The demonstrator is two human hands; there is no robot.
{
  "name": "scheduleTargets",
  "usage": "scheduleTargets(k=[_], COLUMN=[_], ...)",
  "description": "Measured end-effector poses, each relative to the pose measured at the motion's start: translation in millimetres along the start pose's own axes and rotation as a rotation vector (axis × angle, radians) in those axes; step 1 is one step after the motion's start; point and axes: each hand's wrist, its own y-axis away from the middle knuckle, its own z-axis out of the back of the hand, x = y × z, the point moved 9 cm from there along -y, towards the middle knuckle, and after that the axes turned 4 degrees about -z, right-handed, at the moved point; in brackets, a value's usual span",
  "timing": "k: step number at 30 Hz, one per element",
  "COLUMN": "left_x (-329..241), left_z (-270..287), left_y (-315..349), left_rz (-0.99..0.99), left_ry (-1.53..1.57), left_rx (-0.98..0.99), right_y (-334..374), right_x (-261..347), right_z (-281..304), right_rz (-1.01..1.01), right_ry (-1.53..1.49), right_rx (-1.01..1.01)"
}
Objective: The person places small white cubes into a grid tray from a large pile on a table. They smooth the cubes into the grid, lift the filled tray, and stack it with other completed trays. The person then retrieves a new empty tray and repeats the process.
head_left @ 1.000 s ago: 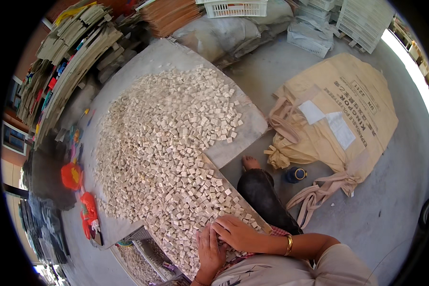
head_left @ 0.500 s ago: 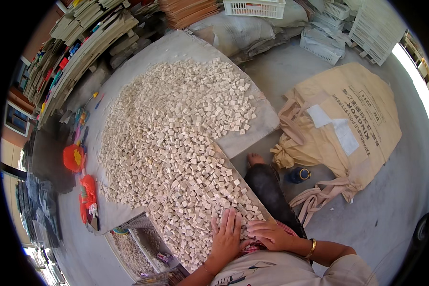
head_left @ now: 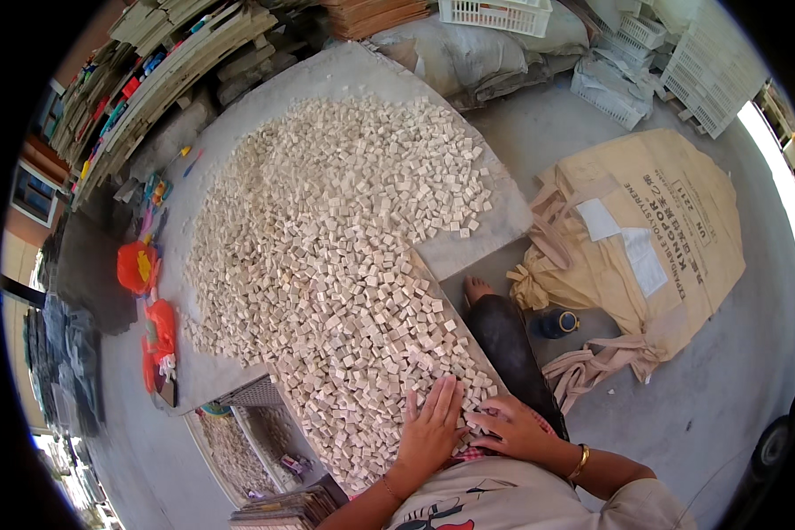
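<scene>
Many small pale cubes (head_left: pixel 353 291) lie heaped and spread across the table, reaching down to its near edge by my body. My left hand (head_left: pixel 430 431) rests flat on the nearest cubes, fingers stretched away from me and holding nothing that I can see. Just right of it, at the table's edge, my right hand (head_left: pixel 514 428) has its fingers apart and slightly bent, with the tips touching cubes. Any cubes beneath the palms are hidden. A gold bracelet (head_left: pixel 579 461) circles my right wrist.
Left of the table's near part stands a crate (head_left: pixel 225 450) holding more cubes. Red plastic bags (head_left: pixel 160 331) lie at the table's left edge. On the floor to the right are a large tan sack (head_left: pixel 680 190) and a dark bottle (head_left: pixel 556 323). White baskets (head_left: pixel 495 14) stand behind.
The whole view has shifted a little. My right hand's fingers have spread further apart over the cubes. My left hand stays flat beside it, its fingers now slightly more together.
</scene>
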Motion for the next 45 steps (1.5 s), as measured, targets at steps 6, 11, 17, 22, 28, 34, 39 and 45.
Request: scheduleTargets(k=[6,11,17,22,28,34,39,45], left_x=[23.1,55.1,97.1,73.0,91.8,139.0,173.1,123.9], left_z=[7.0,28.1,45.6,21.9,10.6,43.9,57.6,28.5], left_y=[41.5,45.5,66.4,103.2,76.2,26.6,-7.4,62.7], left_rz=[0.090,0.287,0.419,0.352,0.485,0.477,0.397,0.396], left_ry=[0.118,0.150,0.228,0.290,0.220,0.084,0.084,0.176], left_rx=[-0.065,-0.324,-0.441,-0.248,-0.149,-0.324,-0.363,-0.191], right_y=[6.1,5.4,-36.3,-60.9,-105.4,-185.3,-231.1,-157.9], right_x=[1.0,-1.3,6.6,48.0,51.1,51.1,24.6,47.5], right_z=[3.5,-7.1,-43.0,-49.6,-59.2,-79.4,-77.5,-87.6], right_rz=[0.000,0.007,-0.278,0.247,0.258,0.256,0.215,0.275], right_ry=[-0.044,-0.103,-0.487,-0.028,0.330,0.415,0.451,0.447], right_rx=[-0.055,-0.023,0.285,0.239,0.237,0.097,0.067,0.276])
